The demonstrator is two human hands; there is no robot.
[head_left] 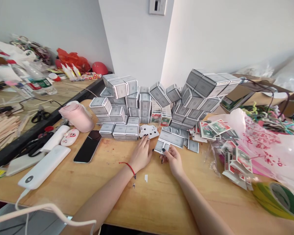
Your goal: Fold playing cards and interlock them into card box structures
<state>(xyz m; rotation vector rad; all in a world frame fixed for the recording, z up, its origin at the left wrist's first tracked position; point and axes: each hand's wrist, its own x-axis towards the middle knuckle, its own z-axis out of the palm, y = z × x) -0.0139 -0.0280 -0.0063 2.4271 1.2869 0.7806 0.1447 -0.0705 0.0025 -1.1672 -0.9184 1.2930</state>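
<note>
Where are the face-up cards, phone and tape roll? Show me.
Face-up cards [149, 130]: head view, their white faces.
Phone [87, 147]: head view, middle of its dark screen.
Tape roll [264, 198]: head view, its yellow outer side.

Around the face-up playing cards [150, 130] on the tabletop [150, 205], card stacks [145, 106] are standing at twelve o'clock, a smartphone [87, 147] lying at nine, a tape roll [265, 197] at four.

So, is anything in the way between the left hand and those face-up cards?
Nothing visible: the left hand reaches the face-up cards, fingertips at their near edge. The right hand pinches patterned cards to the right, outside that path.
</note>
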